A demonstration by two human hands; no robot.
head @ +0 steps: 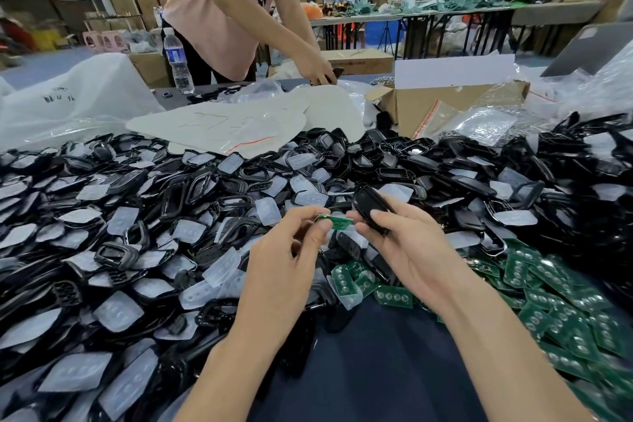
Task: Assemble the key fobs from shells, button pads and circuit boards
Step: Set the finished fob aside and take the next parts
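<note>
My left hand (291, 250) pinches a small green circuit board (337, 222) between thumb and fingers. My right hand (400, 243) grips a glossy black key fob shell (371, 209), held just right of the board, with the two nearly touching. Both hands hover above a large heap of black shells (191, 188) mixed with translucent white button pads (120, 312). Green circuit boards (555, 298) lie in a pile at the lower right.
A person in a pink shirt (226, 3) stands across the table, handling a dark part. An open cardboard box (445, 103), clear plastic bags (496, 120), white bags (68, 96) and a water bottle (176, 62) stand at the far side. Dark blue table surface (376, 370) shows between my forearms.
</note>
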